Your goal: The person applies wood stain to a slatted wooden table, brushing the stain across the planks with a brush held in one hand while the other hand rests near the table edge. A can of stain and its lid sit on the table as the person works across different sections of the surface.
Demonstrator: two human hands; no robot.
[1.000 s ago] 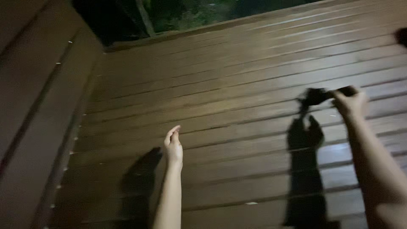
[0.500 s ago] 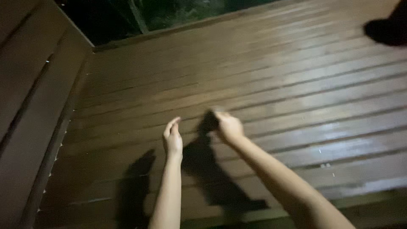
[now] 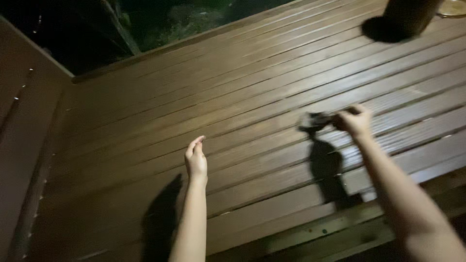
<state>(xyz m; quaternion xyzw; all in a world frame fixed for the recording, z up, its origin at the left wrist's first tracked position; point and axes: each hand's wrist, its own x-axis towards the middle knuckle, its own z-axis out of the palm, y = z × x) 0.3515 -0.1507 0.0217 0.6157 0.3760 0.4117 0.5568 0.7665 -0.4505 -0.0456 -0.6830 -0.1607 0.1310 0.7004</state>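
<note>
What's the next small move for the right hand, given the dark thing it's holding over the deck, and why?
Probably lower the right hand toward the deck boards: it pinches a small dark object above them, its shadow falling just below. The left hand hangs empty and apart, so it can stay put.

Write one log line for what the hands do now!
left hand: empty, open | right hand: holds small dark thing | over deck
</note>
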